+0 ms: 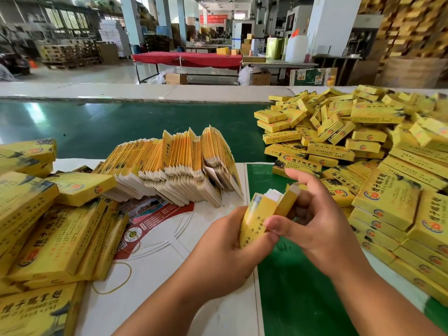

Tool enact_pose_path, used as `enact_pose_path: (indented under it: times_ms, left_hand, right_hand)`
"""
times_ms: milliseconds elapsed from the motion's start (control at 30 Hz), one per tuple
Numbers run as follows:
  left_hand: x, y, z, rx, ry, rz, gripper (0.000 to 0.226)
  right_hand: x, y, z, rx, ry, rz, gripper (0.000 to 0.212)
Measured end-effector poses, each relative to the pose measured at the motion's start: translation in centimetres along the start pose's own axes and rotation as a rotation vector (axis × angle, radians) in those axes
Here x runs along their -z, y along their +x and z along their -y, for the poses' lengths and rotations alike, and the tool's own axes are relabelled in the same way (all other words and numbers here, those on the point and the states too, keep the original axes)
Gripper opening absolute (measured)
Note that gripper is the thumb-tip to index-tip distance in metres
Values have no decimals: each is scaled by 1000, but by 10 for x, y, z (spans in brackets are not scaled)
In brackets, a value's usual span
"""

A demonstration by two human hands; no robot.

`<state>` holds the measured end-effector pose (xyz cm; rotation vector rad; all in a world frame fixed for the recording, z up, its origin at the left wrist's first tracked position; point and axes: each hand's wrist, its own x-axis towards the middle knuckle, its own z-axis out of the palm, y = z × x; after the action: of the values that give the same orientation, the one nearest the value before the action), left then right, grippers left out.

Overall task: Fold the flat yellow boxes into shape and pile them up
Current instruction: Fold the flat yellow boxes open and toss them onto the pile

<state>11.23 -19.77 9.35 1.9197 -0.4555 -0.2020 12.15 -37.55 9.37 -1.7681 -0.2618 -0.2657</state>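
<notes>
A half-formed yellow box [259, 214] stands on end between my hands, its top flaps open and white inside. My left hand [225, 251] grips its lower body from the left. My right hand [312, 219] pinches its right side, thumb on the front and fingers curled round the open flap. Behind it a row of flat yellow boxes [174, 166] stands on edge, fanned out. A big heap of folded yellow boxes [358, 141] fills the right side of the table.
Bundles of larger yellow boxes [48, 226] lie stacked at the left. A white printed cardboard sheet [169, 238] with a rubber band [121, 277] on it covers the green table [97, 127]. Beyond the table's far edge is a factory floor.
</notes>
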Motion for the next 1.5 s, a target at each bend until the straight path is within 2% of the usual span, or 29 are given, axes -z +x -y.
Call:
enact_pose_path:
  times_ms: [67,100,167,233,333,467,600,667,800,933,1067,1133,1300,1433,1500]
  left_hand:
    - [2,-1,-2,47,-160,75,29]
    - [3,-2,-3,74,-245,111,22]
    - [3,-2,-4,129,-373,153,11]
    - [2,-1,-2,165,-463,167,18]
    - [0,0,2,201,-591,178,40]
    - [1,4,5,223,-699,87,45]
    - [2,7,4,248,-855,-57,43]
    - [1,7,4,220,-806,-87,39]
    - [-2,6,4,133,-544,-137,23]
    - [-6,7,6,111,-493,-138,24]
    - [-6,8,6,116,-539,-161,34]
    - [-4,9,5,109,-521,-221,42]
    - [-5,10,3,38,-346,-380,34]
    - [-11,9,5,5,-254,-434,42]
    - [-15,9,7,-1,-246,-437,45]
  right_hand:
    - [-5,-3,1,-39,27,-21,108]
    - [-6,-4,2,-52,34,-21,104]
    - [-8,-5,2,-66,49,-32,81]
    - [-9,-5,0,-76,54,-45,64]
    - [-10,-5,-4,-88,47,-66,54]
    - [-13,-4,-10,-162,241,-40,46]
    - [-18,-5,-17,-179,195,17,46]
    - [-19,-6,-19,-157,127,12,53]
    - [-18,-7,-19,-152,63,-43,62]
    - [-21,-7,-19,-142,50,-100,68]
    - [-21,-7,-14,-108,0,-77,51]
    - [-20,-8,-10,-81,-81,-51,53]
    - [-21,-9,-10,-86,-85,-31,59]
    - [-22,-8,-12,-39,-67,-142,45]
    - [-21,-7,-11,-18,-127,-175,48]
